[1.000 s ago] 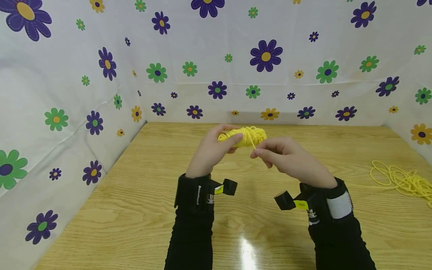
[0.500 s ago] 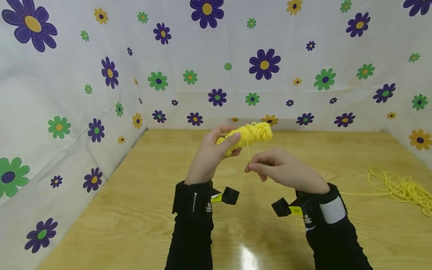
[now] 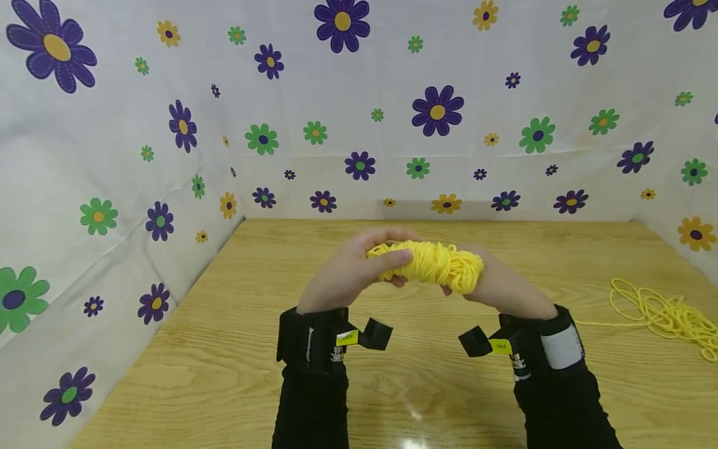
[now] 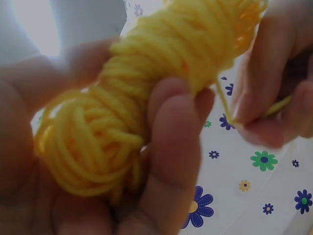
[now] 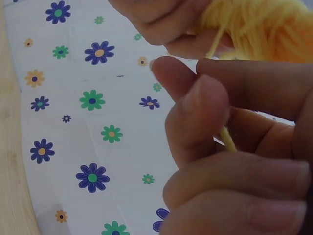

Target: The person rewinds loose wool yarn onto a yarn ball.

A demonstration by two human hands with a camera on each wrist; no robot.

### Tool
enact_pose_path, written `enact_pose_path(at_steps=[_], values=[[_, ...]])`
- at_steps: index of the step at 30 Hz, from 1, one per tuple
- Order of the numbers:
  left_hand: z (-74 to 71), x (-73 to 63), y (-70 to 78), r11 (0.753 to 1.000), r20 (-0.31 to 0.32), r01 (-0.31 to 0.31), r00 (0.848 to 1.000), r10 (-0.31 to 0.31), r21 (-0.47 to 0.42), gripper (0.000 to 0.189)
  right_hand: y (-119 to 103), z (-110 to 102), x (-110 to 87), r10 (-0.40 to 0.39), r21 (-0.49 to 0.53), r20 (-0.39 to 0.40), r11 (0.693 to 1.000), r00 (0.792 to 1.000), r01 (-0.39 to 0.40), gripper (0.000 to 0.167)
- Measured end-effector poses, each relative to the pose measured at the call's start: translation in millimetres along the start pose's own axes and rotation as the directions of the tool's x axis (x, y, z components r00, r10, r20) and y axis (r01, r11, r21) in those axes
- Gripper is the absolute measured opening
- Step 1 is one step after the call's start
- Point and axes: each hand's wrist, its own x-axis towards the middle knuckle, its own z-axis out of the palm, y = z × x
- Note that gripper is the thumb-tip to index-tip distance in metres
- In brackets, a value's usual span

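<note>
A skein of yellow yarn, wound thick around its middle with loops at both ends, is held above the table by my left hand. The left thumb lies across its near side in the head view, the fingers behind it. My right hand is at the skein's right end, its fingers mostly hidden behind the yarn in the head view. In the right wrist view, the right thumb and index finger pinch the yarn strand. The left wrist view shows that strand running from the skein to the right fingertips.
A loose tangle of yellow yarn lies on the right of the wooden table, with one strand running from it toward the right wrist. A white flowered cloth hangs behind and along both sides.
The right hand has gone from in front of the skein, where it drew the strand down, to behind its right end. The skein has come lower and nearer, its right end tipping down.
</note>
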Motion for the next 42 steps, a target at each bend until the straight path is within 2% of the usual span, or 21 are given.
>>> enact_pose_path(at_steps=[5,11,16,22,32,38,42], values=[[-0.7,-2.2,0.7,0.991,0.115,-0.004,0.993,-0.011,0.133,0.030,2,-5,-1.5,-0.058,0.060,0.043,0.997,0.997,0.055,0.011],[-1.5,-3.8,0.4,0.973,0.142,0.023,0.988,-0.057,0.232,0.028,1,-6,-2.7,0.043,0.130,0.033,0.990,0.999,-0.047,0.028],[-0.4,-0.4,-3.9,0.953,0.105,0.066,0.989,-0.101,0.297,0.030,0,-4,-5.3,0.098,0.144,-0.021,0.985,0.995,-0.094,0.031],[0.9,3.6,-8.6,0.932,0.050,0.129,0.987,-0.154,0.339,0.031,-1,-6,-7.7,0.099,0.088,-0.111,0.992,0.989,-0.089,0.030],[-0.7,8.4,-15.3,0.915,-0.023,0.202,0.978,-0.208,0.350,0.030,-5,-6,-9.0,0.107,0.086,-0.151,0.992,0.983,-0.095,0.030],[-0.9,9.3,-18.6,0.910,-0.114,0.245,0.969,-0.219,0.335,0.032,-9,-6,-10.8,0.094,0.091,-0.161,0.993,0.982,-0.080,0.032],[-0.7,10.5,-19.8,0.911,-0.206,0.278,0.953,-0.222,0.305,0.036,-12,-5,-12.2,0.079,0.095,-0.162,0.993,0.984,-0.064,0.033]])
